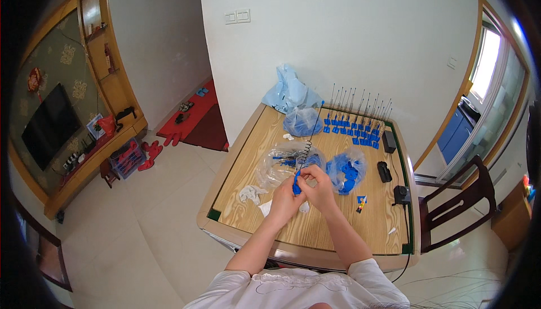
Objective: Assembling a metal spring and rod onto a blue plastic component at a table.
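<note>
Over the near middle of the table, my left hand (286,199) is closed around a small blue plastic piece (297,184). My right hand (319,188) meets it there, fingertips pinched at the base of a black coiled spring wire (305,154). The wire rises upright from the blue piece to a small blue tip; the exact joint is hidden by my fingers. Just beyond my hands lies a clear bag (270,165) with dark wire parts in it. Right of them sits a clear bag of blue pieces (347,172). A small yellow-and-red tube (361,204) rests nearer the right side.
Rows of spring wires on blue bases (352,126) stand at the table's far right. Light blue bags (290,92) sit at the far left corner. Crumpled white tissue (252,194) lies left of my hands. A black adapter (400,194) with its cord and a dark chair (459,207) are right.
</note>
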Demonstrator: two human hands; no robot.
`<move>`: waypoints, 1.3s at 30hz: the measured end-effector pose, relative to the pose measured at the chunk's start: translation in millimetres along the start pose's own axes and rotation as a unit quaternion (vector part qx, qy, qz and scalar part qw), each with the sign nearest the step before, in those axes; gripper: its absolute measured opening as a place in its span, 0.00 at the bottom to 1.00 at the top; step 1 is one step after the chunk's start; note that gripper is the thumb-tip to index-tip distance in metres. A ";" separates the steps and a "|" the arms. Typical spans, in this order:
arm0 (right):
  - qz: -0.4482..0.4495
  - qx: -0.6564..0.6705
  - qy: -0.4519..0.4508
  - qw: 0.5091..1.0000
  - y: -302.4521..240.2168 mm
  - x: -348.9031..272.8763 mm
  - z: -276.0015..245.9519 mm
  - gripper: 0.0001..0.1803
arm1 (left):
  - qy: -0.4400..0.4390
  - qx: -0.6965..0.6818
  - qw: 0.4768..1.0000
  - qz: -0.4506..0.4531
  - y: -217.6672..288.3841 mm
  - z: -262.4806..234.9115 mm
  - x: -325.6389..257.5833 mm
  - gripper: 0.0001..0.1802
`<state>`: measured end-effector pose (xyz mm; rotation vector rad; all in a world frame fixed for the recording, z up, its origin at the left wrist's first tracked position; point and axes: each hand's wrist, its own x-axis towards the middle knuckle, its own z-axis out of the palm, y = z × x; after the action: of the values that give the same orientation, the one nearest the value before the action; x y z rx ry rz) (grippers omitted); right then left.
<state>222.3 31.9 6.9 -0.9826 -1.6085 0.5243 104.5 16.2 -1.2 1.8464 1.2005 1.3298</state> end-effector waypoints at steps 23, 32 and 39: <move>0.037 0.031 0.001 0.999 7.2 -4.7 1.6 0.06 | -0.072 -0.172 0.976 -0.114 -4.5 -3.4 0.8 0.09; 0.080 0.154 -0.005 0.985 6.6 1.7 -2.9 0.05 | -0.116 -0.310 0.938 -0.101 -11.1 3.0 -4.4 0.07; 0.121 0.209 -0.028 0.970 3.0 -0.1 -4.3 0.04 | -0.146 -0.339 0.919 -0.137 -9.6 -1.9 -5.6 0.10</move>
<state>227.4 32.8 5.7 -0.8486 -1.3541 1.0206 98.9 15.3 -11.0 1.2602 0.6816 1.0749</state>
